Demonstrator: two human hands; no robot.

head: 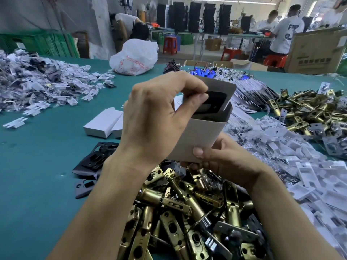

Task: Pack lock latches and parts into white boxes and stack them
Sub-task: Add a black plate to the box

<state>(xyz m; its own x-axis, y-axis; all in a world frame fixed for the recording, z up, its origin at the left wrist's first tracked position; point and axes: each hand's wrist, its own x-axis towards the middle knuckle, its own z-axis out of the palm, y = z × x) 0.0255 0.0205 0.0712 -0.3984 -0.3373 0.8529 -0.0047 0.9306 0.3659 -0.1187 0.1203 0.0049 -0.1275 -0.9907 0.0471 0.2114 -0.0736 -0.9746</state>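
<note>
Black plate (pixel 214 102), pinched by the left hand (pixel 154 119), sits half inside the white box (pixel 199 136) the right hand (pixel 225 158) grips at mid-frame; next, probably push it home.

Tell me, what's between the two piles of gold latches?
White plastic inserts and small clear bags of dark parts fill the stretch between the near brass latch pile and the far brass latch pile, in the head view.
</note>
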